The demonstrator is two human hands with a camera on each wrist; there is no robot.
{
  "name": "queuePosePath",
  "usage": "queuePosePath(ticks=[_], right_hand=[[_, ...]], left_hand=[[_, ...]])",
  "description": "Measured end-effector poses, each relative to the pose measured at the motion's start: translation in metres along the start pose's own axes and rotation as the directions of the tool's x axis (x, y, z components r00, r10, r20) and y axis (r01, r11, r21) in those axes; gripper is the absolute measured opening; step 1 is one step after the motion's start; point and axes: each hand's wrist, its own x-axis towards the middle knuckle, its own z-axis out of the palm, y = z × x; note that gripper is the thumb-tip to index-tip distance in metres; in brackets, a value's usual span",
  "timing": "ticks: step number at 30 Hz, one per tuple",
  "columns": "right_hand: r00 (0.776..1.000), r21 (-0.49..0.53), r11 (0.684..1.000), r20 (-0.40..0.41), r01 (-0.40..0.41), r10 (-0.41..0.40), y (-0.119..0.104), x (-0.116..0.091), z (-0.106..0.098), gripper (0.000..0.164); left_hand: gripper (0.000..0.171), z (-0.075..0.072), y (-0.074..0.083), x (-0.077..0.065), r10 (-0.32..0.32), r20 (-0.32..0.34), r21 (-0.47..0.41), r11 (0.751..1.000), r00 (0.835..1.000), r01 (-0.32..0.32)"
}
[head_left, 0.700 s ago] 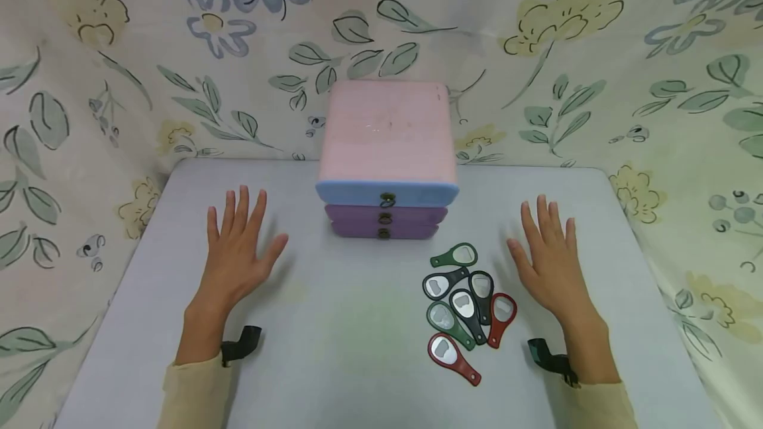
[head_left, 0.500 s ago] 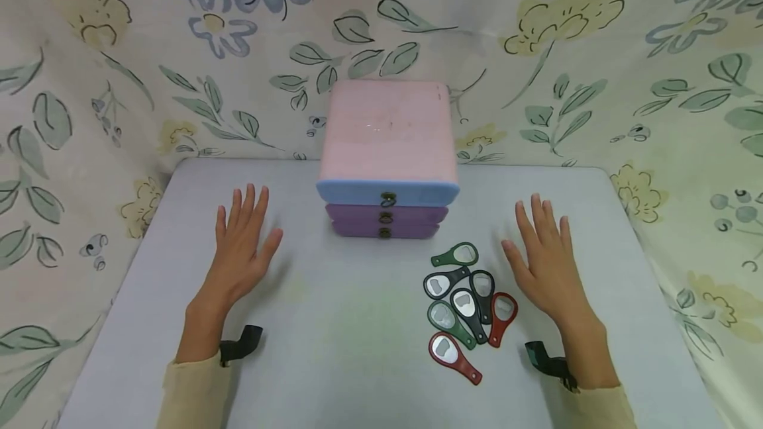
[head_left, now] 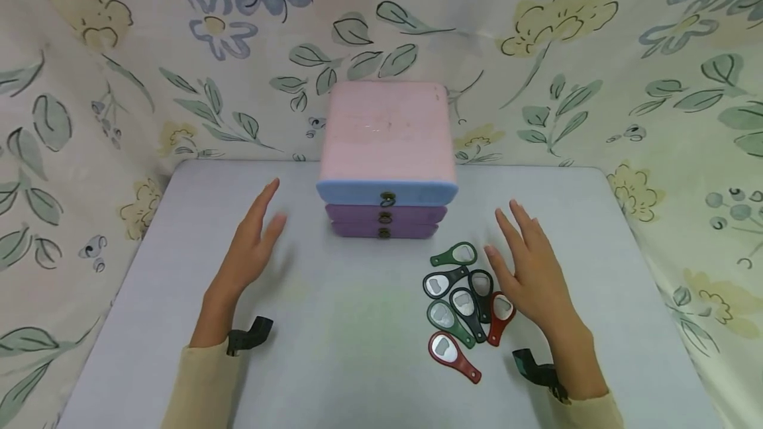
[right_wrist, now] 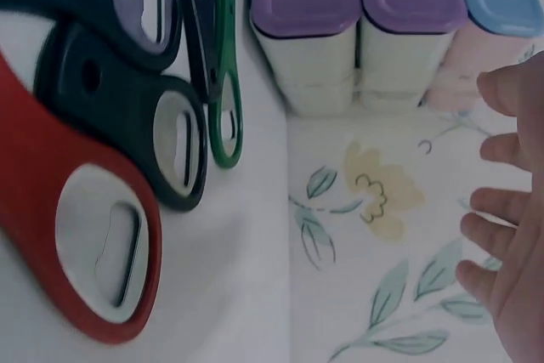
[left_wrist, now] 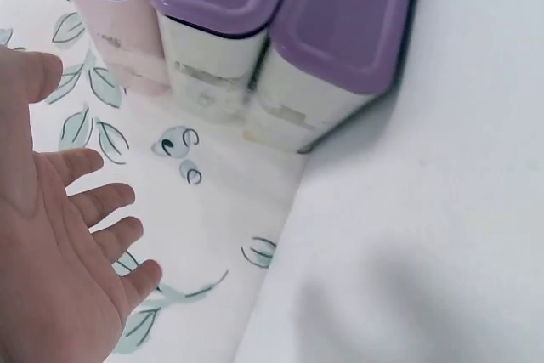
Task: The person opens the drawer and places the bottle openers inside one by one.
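Note:
A small chest with a pink top, one blue drawer and two purple drawers stands at the back middle of the grey table. Several bottle openers, green, black and red, lie in a cluster right of centre. My left hand is raised on its edge, fingers straight, left of the chest, holding nothing. My right hand hovers, fingers spread, just right of the openers, its thumb nearest a black one. The wrist views show the drawers, each empty palm and the red opener.
A floral cloth hangs behind and to both sides of the table. Black wrist straps sit at both cuffs. Each drawer front has a small brass ring pull.
Both hands lifted off the table and moved inward. The left hand turned onto its edge toward the chest; the right hand drifted left to the openers.

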Motion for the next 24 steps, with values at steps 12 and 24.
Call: queuePosePath(ticks=[12, 24], right_hand=[[0.988, 0.077, 0.995, -0.145, 0.070, -0.059, -0.028, 0.003, 0.006, 0.052], [0.982, 0.238, 0.962, -0.161, 0.135, -0.098, -0.065, 0.020, 0.016, 0.041]], left_hand=[[0.050, 0.009, 0.022, 0.033, 0.041, -0.052, -0.343, 0.938, 0.998, -0.056], [0.047, 0.017, 0.041, 0.068, 0.145, -0.184, -0.409, 0.888, 0.972, -0.210]])
